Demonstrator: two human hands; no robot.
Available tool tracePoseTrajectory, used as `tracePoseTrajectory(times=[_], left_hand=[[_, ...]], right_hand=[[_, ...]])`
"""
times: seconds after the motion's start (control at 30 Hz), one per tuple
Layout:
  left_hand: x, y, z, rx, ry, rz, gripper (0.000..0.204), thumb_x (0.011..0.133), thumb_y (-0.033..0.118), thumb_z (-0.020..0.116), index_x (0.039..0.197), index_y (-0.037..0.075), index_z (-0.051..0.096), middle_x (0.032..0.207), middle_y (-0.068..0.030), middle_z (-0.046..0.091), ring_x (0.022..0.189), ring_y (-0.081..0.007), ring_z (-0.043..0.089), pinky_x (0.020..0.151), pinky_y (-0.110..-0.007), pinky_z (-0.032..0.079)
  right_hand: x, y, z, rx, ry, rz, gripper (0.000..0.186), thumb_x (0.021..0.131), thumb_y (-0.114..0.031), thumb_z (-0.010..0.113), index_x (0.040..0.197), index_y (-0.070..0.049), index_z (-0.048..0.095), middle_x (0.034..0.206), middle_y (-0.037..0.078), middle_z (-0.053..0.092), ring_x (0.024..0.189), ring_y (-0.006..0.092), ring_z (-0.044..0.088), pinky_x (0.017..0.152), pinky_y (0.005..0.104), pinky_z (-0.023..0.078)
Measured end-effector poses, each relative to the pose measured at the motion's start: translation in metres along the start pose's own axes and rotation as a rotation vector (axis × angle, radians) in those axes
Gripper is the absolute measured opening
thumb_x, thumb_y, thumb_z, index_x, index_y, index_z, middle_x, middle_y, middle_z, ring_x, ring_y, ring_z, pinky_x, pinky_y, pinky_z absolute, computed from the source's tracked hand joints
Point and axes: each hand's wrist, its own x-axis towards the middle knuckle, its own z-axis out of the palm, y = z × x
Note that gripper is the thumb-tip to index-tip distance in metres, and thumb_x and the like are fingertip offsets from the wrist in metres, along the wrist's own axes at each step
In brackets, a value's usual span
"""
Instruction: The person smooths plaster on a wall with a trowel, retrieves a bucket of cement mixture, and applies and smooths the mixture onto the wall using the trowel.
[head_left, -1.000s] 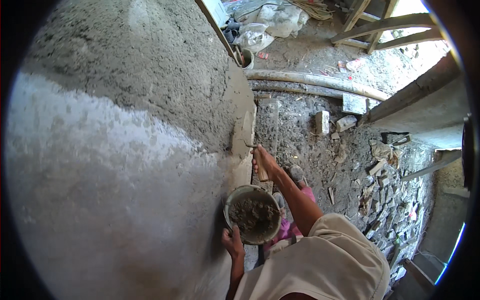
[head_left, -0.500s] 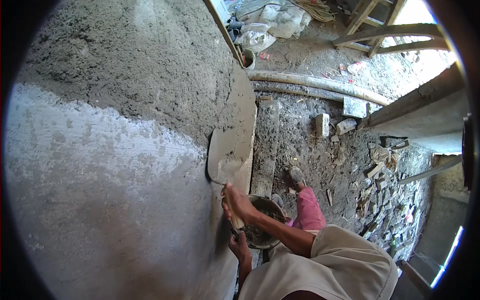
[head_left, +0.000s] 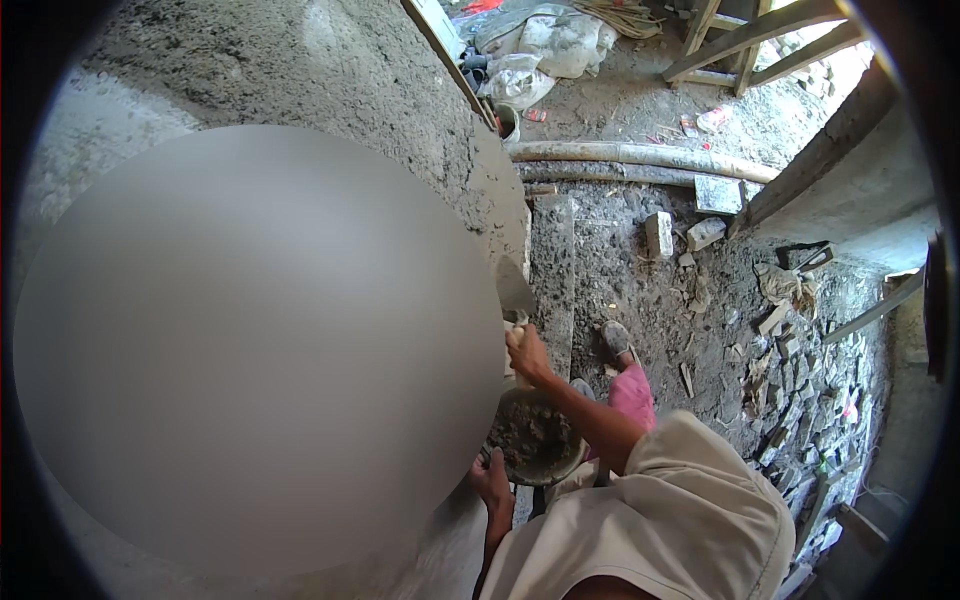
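Your right hand (head_left: 527, 352) grips grey flat steel trowel (head_left: 512, 290), blade pointing up along rough plastered wall (head_left: 400, 110) | left hand (head_left: 490, 482) clasps round mortar pan (head_left: 535, 440) directly below.

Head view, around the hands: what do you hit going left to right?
Rough grey plastered wall → left hand at the rim of the round mortar pan → right hand gripping a flat steel trowel → grey shoe → pale stone block → heap of broken rubble.
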Motion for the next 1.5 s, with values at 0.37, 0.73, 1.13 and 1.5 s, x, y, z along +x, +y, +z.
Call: tracePoseTrajectory(times=[0.37, 0.73, 1.13, 1.5], left_hand=[[-0.010, 0.002, -0.018, 0.096, 0.020, 0.036, 0.033, 0.085, 0.015, 0.068, 0.072, 0.010, 0.038, 0.069, 0.0057, 0.037, 0.064, -0.0077, 0.033, 0.056, -0.027, 0.033], [0.011, -0.001, -0.009, 0.084, -0.105, 0.127, 0.038, 0.084, 0.017, 0.070, 0.069, 0.012, 0.035, 0.068, 0.0067, 0.034, 0.063, -0.0075, 0.031, 0.055, -0.029, 0.030], [0.002, 0.023, -0.001, 0.086, -0.150, 0.151, 0.039, 0.082, 0.013, 0.070, 0.068, 0.013, 0.034, 0.067, 0.0077, 0.032, 0.062, -0.0066, 0.030, 0.052, -0.028, 0.027], [0.000, 0.033, 0.009, 0.068, -0.086, 0.005, 0.036, 0.083, 0.014, 0.068, 0.070, 0.011, 0.034, 0.069, 0.0065, 0.035, 0.063, -0.0074, 0.031, 0.053, -0.029, 0.029]], right_hand=[[-0.123, -0.116, 0.016, -0.079, -0.011, -0.270, 0.044, 0.093, -0.033, 0.059, 0.117, 0.001, 0.044, 0.091, 0.032, 0.063, 0.088, 0.0510, 0.061, 0.075, 0.0536, 0.047], [-0.145, -0.137, -0.091, 0.502, -0.682, 0.081, 0.032, 0.096, -0.031, 0.057, 0.114, -0.005, 0.049, 0.083, 0.005, 0.060, 0.061, 0.0149, 0.058, 0.053, 0.0307, 0.049], [-0.060, -0.116, -0.151, 0.324, 0.828, -0.453, 0.032, 0.098, -0.031, 0.055, 0.113, -0.005, 0.046, 0.096, 0.012, 0.060, 0.076, 0.0188, 0.062, 0.063, 0.0305, 0.054], [-0.027, -0.126, -0.091, 0.272, -0.046, -0.378, 0.035, 0.101, -0.038, 0.046, 0.111, -0.005, 0.051, 0.076, 0.006, 0.057, 0.062, 0.0154, 0.055, 0.055, 0.0326, 0.047]])
